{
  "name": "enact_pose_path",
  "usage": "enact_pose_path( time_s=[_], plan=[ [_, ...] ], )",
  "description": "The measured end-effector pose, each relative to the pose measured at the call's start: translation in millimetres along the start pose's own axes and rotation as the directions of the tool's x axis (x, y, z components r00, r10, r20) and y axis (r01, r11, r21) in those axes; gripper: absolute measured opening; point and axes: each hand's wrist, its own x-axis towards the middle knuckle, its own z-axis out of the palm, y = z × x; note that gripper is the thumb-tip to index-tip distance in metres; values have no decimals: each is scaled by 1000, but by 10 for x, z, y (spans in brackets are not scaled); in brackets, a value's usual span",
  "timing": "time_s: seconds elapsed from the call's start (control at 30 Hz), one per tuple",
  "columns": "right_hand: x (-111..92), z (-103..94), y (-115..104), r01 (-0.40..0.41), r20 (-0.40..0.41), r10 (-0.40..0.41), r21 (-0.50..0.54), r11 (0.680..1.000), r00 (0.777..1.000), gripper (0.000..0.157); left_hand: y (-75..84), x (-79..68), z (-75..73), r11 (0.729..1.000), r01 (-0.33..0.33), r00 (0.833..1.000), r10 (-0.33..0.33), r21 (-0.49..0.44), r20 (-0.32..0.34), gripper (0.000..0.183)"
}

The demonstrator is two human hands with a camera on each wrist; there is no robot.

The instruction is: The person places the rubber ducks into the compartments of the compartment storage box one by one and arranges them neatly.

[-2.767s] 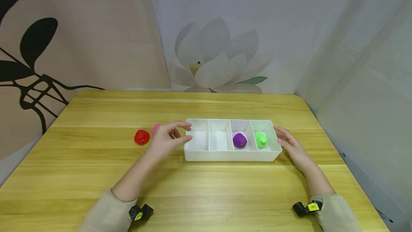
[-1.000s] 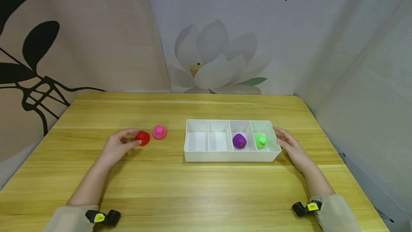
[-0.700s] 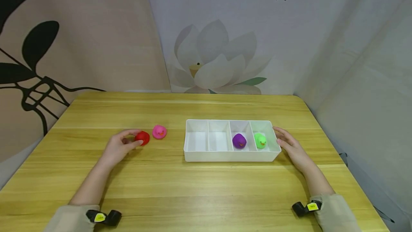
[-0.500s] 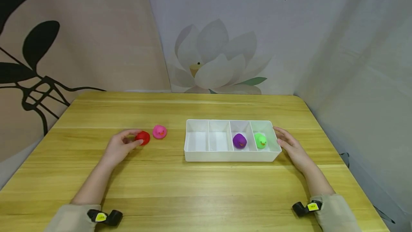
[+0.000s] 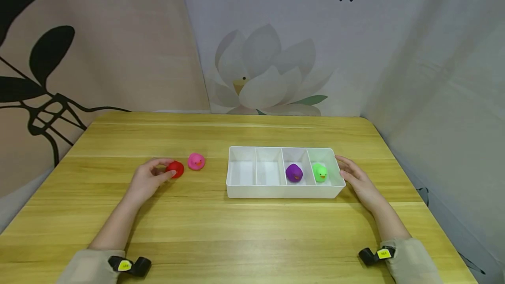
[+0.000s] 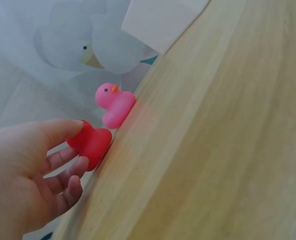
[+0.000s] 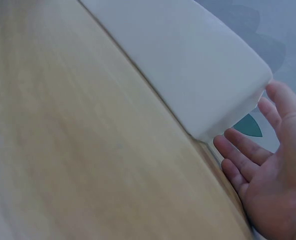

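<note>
My left hand (image 5: 145,181) pinches a red rubber duck (image 6: 92,145) between thumb and fingers; the duck sits on the table. Just right of it stands a pink rubber duck (image 5: 196,161), facing me in the head view and apart from my fingers. A white divided box (image 5: 276,191) lies lengthwise near the middle. Its third compartment from the left holds a purple duck (image 5: 293,173), its rightmost one a green duck (image 5: 319,172). At the box's right end my right hand (image 5: 360,183) rests with loosely bent fingers, the thumb touching the rim in the right wrist view.
The two left compartments of the box show bare white floors. Wood-grain table (image 5: 252,240) extends around everything. Behind it hangs a pale cloth backdrop (image 5: 276,12) printed with a lotus. Each sleeve carries a black wrist camera, such as the left one (image 5: 130,266).
From the box's left end, my left hand has moved left to the red duck and taken hold of it. Over the last second it hardly moves. The right hand stays at the box.
</note>
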Motion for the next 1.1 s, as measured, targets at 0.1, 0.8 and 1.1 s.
enact_pose_path(
  time_s=[0.1,0.8,1.1],
  plan=[
    [-3,-4,3,-10,-1,10,-4,1000,1000,49,1,-4,-1,1000,11,1000,-11,-1,1,35],
    [-1,2,2,14,6,-15,15,1000,1000,49,328,-32,-27,998,-66,996,64,-26,-65,33],
    [0,-1,10,18,6,-18,17,1000,1000,48,591,-65,34,991,-119,992,115,-64,-59,29]
  ],
)
